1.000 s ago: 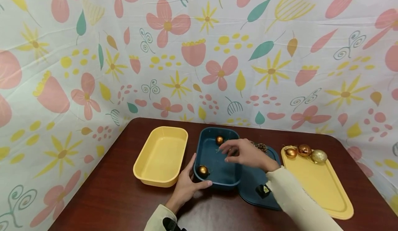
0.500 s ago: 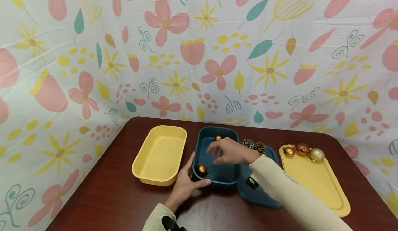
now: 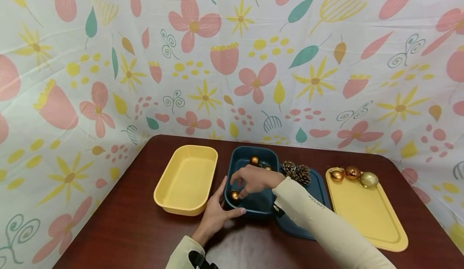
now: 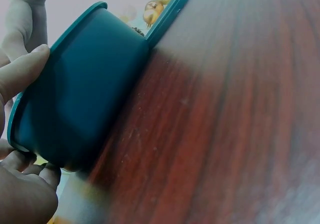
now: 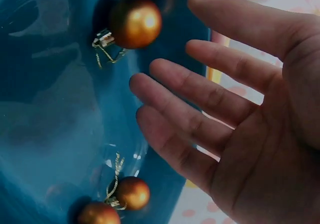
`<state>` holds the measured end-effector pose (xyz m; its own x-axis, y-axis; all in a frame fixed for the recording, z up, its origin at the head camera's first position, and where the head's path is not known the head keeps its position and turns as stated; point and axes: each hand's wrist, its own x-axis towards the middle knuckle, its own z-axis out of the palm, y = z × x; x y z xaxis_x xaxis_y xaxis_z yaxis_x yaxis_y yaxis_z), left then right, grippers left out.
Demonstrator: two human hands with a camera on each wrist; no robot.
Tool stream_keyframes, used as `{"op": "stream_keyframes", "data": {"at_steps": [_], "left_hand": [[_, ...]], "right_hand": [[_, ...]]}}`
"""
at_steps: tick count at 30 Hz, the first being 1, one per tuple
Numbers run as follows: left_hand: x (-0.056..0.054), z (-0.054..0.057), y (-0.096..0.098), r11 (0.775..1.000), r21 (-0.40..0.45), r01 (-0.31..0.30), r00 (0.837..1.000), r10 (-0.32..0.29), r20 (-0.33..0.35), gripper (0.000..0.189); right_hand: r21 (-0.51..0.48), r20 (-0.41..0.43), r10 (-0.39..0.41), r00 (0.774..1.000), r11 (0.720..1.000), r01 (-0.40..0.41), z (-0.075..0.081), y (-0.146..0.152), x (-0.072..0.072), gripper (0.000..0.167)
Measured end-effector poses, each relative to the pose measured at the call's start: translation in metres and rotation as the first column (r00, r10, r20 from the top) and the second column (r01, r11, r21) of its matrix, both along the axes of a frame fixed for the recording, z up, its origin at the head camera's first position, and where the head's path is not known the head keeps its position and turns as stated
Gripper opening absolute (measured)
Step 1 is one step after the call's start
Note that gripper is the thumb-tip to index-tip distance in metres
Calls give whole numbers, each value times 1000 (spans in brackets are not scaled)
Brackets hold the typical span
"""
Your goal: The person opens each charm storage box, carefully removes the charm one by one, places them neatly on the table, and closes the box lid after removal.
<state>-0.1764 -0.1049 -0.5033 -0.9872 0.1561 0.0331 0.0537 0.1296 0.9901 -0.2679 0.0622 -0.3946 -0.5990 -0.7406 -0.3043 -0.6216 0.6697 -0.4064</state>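
Note:
A deep blue plastic box [image 3: 262, 199] stands on the table with several copper-gold Christmas baubles inside. My left hand [image 3: 216, 217] grips its near left corner, thumb on the rim and fingers along the outer left side, as the left wrist view also shows. Over the near left bauble [image 3: 235, 195] hovers my right hand [image 3: 255, 179], fingers loosely bent. In the right wrist view those fingers are spread, holding nothing, with a gap to that bauble [image 5: 135, 22]. Two more baubles, one [image 3: 254, 160] and another [image 3: 268, 168], lie at the box's far end.
A yellow box [image 3: 185, 180] stands to the left. Right of the blue box lies a blue lid [image 3: 319, 188] with pine cones [image 3: 302, 175] at its far end. Farther right, a yellow lid [image 3: 369, 212] carries copper and gold baubles [image 3: 352, 173]. A flowered cloth hangs behind.
My right hand has moved left and nearer across the blue box, to above the near bauble. The far baubles have come into sight from behind it. The left hand keeps its hold.

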Motion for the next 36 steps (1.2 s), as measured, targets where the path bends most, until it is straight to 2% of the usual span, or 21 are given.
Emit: {"op": "stream_keyframes", "data": {"at_steps": [12, 19, 29, 36], "left_hand": [[1, 0, 0, 1000, -16, -8, 1000, 8, 1, 105], [0, -1, 2, 1000, 0, -5, 1000, 5, -10, 105], [1, -1, 3, 1000, 19, -8, 1000, 9, -23, 104], [1, -2, 2, 1000, 19, -15, 1000, 16, -25, 106]], "right_hand": [[47, 11, -39, 999, 998, 39, -14, -8, 2, 37], [83, 35, -25, 999, 996, 22, -23, -8, 5, 35], [10, 6, 19, 1000, 1000, -19, -28, -6, 7, 37], [-45, -21, 58, 998, 997, -59, -33, -6, 9, 31]]}}
